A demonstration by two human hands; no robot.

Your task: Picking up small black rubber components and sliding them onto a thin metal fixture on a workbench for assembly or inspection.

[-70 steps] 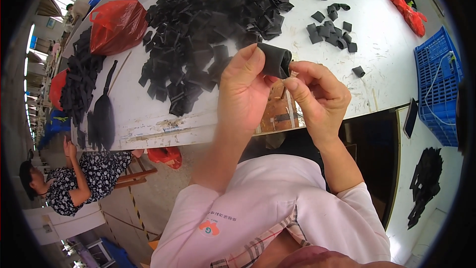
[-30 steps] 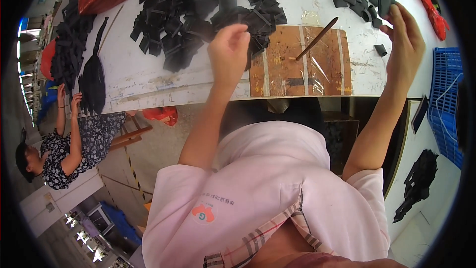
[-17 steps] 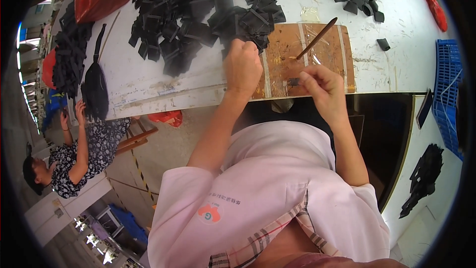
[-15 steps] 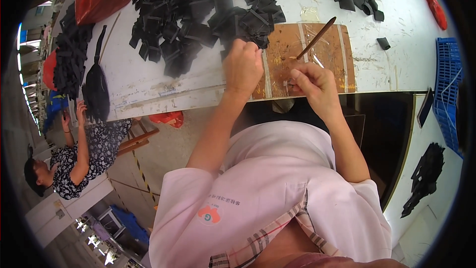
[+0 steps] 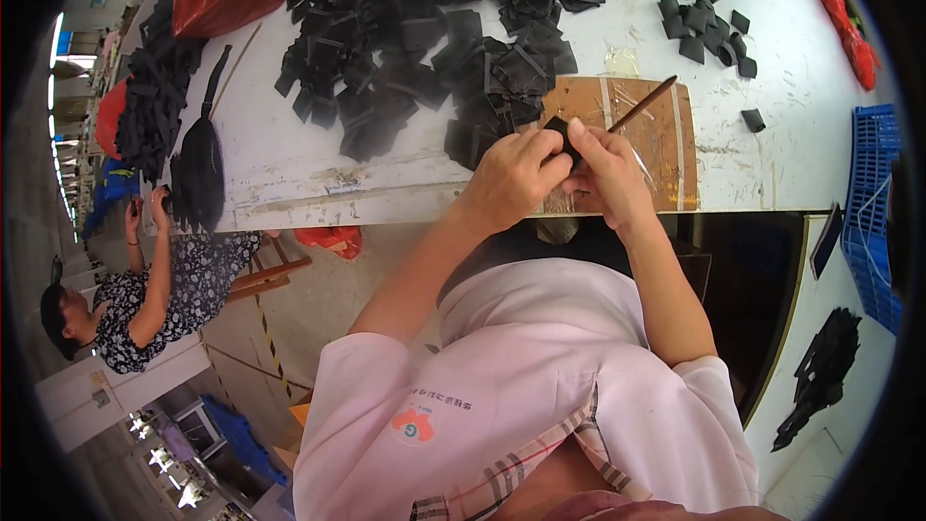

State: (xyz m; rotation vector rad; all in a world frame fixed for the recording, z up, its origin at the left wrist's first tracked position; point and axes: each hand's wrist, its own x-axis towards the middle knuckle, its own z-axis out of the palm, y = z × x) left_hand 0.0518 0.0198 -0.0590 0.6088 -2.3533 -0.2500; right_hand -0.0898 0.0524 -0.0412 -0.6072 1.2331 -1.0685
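The left hand and right hand pinched a small black piece in their fingers, over a brown board. It slanted, its far end leaning left. The white counter held a big black pile. Another person was at the left.

The black piece is partly lost behind the fingers of the left hand and right hand! Past the right fingertips, the near end of the stick is hidden; beneath them, the brown board is partly covered. Beyond, the black pile is cut off up top; far left, the co-worker's hold is too small to read.
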